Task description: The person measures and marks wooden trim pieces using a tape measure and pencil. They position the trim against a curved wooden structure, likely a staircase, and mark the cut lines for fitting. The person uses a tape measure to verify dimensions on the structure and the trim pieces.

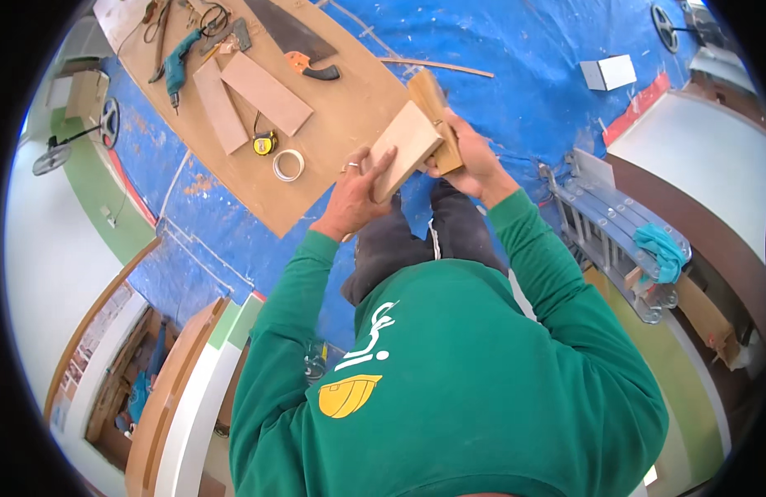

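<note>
My left hand (pixel 355 192) is closed on a pale flat wooden board (pixel 406 142), its fingers spread over the upper face. My right hand (pixel 476 161) grips a darker, yellowish-brown wooden piece (pixel 428 93) set against the board's right end. The two pieces meet at an angle; whether they are joined cannot be made out. Both are held in front of my legs, by the right edge of a brown work board (pixel 258 186). Closest to my left hand on that work board are a roll of tape (pixel 289 154) and a yellow tape measure (pixel 265 143).
Two wooden boards, one a longer piece (pixel 268 93), lie beside a teal power drill (pixel 181 62) and a handsaw (pixel 293 37). Blue sheeting (pixel 515 50) covers the floor, with a thin wooden strip (pixel 449 68) on it. A folded ladder (pixel 602 224) with a turquoise cloth (pixel 660 251) is at right.
</note>
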The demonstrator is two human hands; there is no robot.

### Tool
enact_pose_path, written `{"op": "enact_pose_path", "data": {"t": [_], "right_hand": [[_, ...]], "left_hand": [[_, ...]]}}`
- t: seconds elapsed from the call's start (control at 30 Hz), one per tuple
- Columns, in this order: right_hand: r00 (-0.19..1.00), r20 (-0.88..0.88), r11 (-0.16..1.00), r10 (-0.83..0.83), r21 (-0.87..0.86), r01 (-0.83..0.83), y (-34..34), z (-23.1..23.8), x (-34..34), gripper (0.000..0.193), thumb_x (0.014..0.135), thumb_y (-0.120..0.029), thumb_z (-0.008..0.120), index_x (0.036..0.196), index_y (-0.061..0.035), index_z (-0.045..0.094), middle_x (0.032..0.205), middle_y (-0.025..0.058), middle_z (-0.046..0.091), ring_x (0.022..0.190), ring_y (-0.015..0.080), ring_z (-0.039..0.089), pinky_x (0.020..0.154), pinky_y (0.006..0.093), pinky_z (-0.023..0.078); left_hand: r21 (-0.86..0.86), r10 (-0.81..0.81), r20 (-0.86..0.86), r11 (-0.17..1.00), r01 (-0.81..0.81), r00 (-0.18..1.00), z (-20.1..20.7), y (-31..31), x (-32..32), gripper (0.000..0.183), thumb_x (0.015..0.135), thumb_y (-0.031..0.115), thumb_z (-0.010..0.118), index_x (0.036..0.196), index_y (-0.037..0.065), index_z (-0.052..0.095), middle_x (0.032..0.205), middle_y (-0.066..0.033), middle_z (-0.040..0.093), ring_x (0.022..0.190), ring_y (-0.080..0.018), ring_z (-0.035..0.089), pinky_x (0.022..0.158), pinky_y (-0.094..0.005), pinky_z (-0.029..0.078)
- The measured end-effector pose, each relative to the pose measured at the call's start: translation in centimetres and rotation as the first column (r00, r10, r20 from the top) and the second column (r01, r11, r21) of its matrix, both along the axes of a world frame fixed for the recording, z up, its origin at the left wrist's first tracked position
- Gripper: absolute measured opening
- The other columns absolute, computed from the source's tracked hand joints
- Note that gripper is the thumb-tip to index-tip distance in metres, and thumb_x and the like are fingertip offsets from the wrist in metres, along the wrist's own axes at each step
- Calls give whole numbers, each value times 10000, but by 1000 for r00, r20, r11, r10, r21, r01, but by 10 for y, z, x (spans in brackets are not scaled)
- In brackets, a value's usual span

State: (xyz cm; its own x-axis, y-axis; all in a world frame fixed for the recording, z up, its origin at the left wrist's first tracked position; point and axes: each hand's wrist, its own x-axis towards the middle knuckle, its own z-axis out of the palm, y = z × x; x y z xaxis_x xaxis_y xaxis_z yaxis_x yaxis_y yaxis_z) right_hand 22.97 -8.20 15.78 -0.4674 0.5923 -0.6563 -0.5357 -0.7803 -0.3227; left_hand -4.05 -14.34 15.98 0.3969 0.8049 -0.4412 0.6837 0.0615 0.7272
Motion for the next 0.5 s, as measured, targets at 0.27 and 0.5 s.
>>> {"op": "enact_pose_path", "data": {"t": [0.27,0.5], "right_hand": [[1000,21,980,9,-198,-5,-36,40,3,545,1174,-544,404,1366,-57,552,1024,86,660,797,204,652,624,372,546],[995,99,989,-16,-142,30,3,-8,-5,520,1174,-536,407,1304,-77,614,1060,60,683,866,182,663,681,436,562]], "left_hand": [[-101,196,59,977,-189,979,-25,7,-20,1122,704,181,885,1695,413,413,1608,-330,384,1374,-538,536,1161,-530,493],[203,-163,-7,966,161,987,-2,-7,-8,1041,761,139,853,1696,340,442,1596,-293,412,1125,-403,679,1005,-471,584]]}}
